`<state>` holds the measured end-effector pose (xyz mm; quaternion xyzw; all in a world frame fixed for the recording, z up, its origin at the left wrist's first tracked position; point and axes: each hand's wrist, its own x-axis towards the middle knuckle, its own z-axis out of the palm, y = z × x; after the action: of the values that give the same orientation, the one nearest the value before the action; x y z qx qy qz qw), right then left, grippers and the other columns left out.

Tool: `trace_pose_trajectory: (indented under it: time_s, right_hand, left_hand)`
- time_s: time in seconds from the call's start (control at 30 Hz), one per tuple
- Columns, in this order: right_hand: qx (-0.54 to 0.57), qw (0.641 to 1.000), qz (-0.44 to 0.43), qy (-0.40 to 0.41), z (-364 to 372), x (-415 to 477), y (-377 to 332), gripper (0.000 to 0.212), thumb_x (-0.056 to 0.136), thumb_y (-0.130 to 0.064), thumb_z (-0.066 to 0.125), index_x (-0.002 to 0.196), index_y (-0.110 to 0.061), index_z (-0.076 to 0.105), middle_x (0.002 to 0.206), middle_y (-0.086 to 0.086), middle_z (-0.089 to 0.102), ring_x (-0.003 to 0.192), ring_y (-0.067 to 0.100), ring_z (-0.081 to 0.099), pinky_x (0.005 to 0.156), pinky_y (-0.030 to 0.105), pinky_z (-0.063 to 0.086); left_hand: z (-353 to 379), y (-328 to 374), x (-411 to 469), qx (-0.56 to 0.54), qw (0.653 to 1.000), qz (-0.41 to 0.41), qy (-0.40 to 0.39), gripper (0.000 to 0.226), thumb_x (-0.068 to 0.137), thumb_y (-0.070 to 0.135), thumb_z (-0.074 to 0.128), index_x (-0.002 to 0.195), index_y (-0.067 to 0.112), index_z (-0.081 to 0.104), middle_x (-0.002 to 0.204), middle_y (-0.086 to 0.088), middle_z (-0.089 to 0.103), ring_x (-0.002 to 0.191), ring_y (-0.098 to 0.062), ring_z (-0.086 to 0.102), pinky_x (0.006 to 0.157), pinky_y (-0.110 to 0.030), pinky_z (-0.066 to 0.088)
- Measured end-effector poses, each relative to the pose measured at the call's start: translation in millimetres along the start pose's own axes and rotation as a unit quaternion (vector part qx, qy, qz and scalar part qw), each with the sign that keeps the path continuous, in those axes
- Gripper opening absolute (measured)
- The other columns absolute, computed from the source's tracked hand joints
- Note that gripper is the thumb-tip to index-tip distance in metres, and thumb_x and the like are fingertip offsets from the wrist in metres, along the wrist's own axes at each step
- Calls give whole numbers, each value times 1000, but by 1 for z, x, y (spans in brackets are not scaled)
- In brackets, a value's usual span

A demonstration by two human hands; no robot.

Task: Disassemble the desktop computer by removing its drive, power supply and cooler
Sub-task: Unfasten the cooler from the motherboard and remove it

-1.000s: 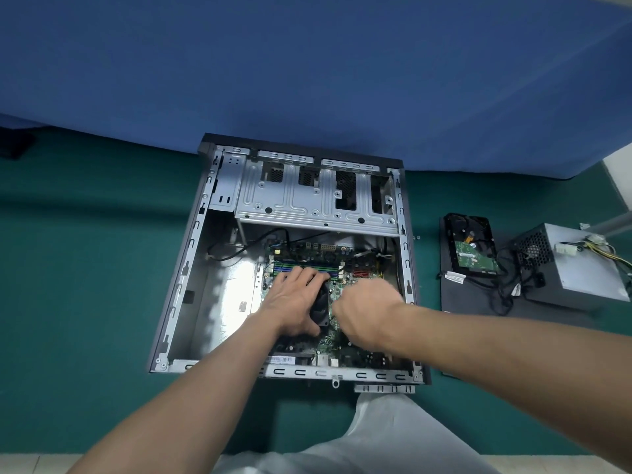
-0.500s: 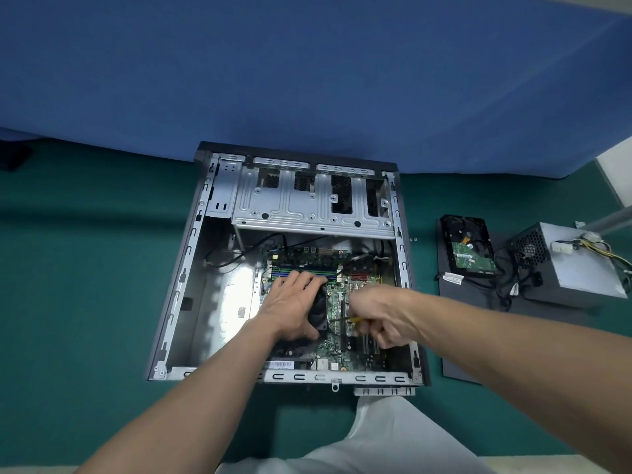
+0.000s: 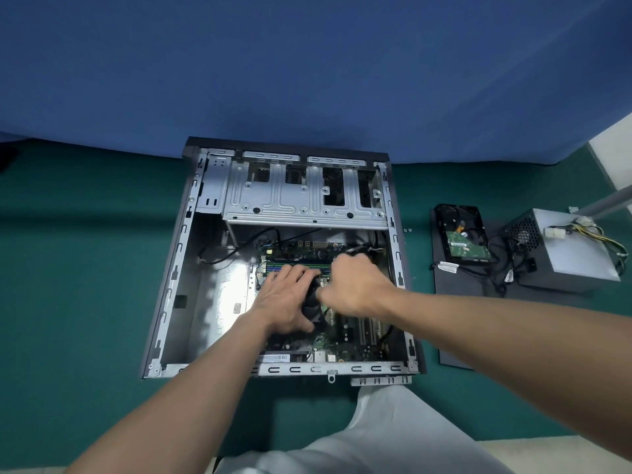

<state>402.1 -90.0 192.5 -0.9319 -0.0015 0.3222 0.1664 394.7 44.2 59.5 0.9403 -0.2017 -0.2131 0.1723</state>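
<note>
The open desktop case (image 3: 171,268) lies flat on the green table. Its black cooler (image 3: 313,302) sits on the green motherboard (image 3: 342,340), mostly covered by my hands. My left hand (image 3: 284,302) rests on the cooler's left side with fingers stretched over its top. My right hand (image 3: 355,289) is curled in a fist over the cooler's far right corner, gripping a screwdriver that the hand hides. The hard drive (image 3: 461,237) and the grey power supply (image 3: 574,254) with its cable bundle lie outside the case, to the right.
A silver drive cage (image 3: 301,200) spans the far end of the case. A black panel (image 3: 455,302) lies under the drive, right of the case. Blue cloth (image 3: 307,80) hangs behind. My knee in pale trousers (image 3: 376,432) is at the table's near edge.
My right hand has moved from the cooler's near right side to its far right corner, and the yellow screwdriver handle seen half a second ago is now hidden. My left hand stayed on the cooler.
</note>
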Motion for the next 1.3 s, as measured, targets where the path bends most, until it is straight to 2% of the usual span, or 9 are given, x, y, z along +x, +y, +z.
trace_pose_trajectory:
  time_s: [0.17,0.3,0.5,0.57,0.7,0.87,1.07,1.23,1.3]
  right_hand:
    - [203,939,235,-148,-11,3,5,21,97,-14,40,81,-10,53,58,0,46,41,7,32,39,17,28]
    - [-93,992,22,-87,-7,-5,-3,17,91,-15,49,75,-9,47,84,6,57,72,21,54,59,28,43]
    - [-504,794,-338,-34,10,-17,-7,26,101,-24,41,100,-10,63,85,5,62,71,24,56,59,31,41]
    - [-486,804,-340,-36,7,-16,-6,23,100,-21,43,104,-9,62,88,5,61,75,25,56,61,32,40]
    - [-71,997,-37,-18,3,-8,-8,12,87,-17,64,89,-8,56,86,8,57,73,25,58,58,27,41]
    - [298,874,335,-187,-6,1,4,22,101,-26,42,98,-6,51,54,1,46,38,6,29,35,15,26]
    - [-128,984,23,-122,3,-3,-4,10,96,-11,44,99,-6,53,92,9,58,81,21,57,74,31,51]
    - [-527,781,-331,-48,-7,-10,3,26,100,-19,37,106,-13,61,102,8,65,86,28,62,62,34,38]
    - [-521,780,-344,-47,-7,-10,5,22,98,-15,41,98,-11,62,93,8,65,79,28,61,60,32,38]
  left_hand:
    - [0,-1,0,-6,1000,-3,-2,107,66,49,80,149,25,18,145,3,30,130,-18,25,110,-37,19]
    - [0,1,0,0,1000,1,-1,105,65,46,80,148,24,20,143,3,31,128,-18,26,109,-37,20]
    - [0,2,-1,-4,1000,4,0,103,69,48,79,150,23,19,144,2,29,130,-18,25,110,-37,17]
    - [0,1,-1,-2,1000,5,3,103,68,47,79,149,22,21,144,2,31,129,-18,26,110,-36,18]
    - [1,0,0,-1,1000,5,9,104,63,45,79,147,23,23,142,2,33,126,-18,27,107,-35,21]
    - [4,-2,2,-10,1000,-1,2,107,64,49,81,149,26,18,145,3,31,129,-16,25,108,-35,18]
    - [4,0,1,-1,1000,1,4,107,64,47,81,148,24,20,144,2,31,129,-18,25,107,-36,19]
    - [1,2,0,0,1000,3,2,105,66,45,80,149,24,20,144,2,32,130,-18,25,107,-35,19]
    - [1,1,0,2,1000,4,3,104,65,45,80,149,24,21,144,2,32,130,-18,26,108,-36,20]
